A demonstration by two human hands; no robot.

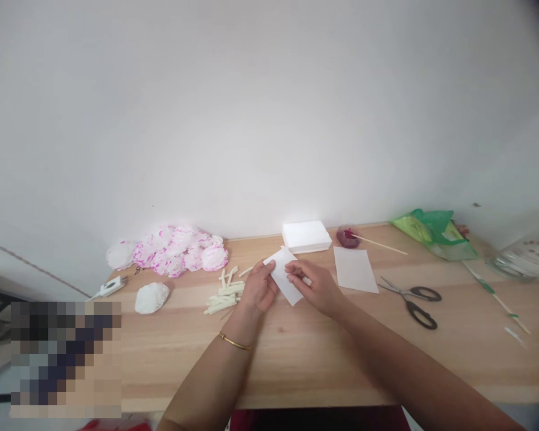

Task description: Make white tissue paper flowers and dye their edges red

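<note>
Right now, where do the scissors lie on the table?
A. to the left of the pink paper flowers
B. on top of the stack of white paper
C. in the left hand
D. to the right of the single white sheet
D: the scissors lie flat on the table, just right of the single white sheet, untouched by either hand.

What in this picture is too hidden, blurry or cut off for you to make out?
- Head view: the white paper sheet is partly covered by the left hand and right hand, so any fold stays hidden.
- Lower left: a pixelated block hides whatever lies there.
- Right edge: a clear container is cut off by the frame.
- The dark red object by the white stack is too small to identify.
</note>
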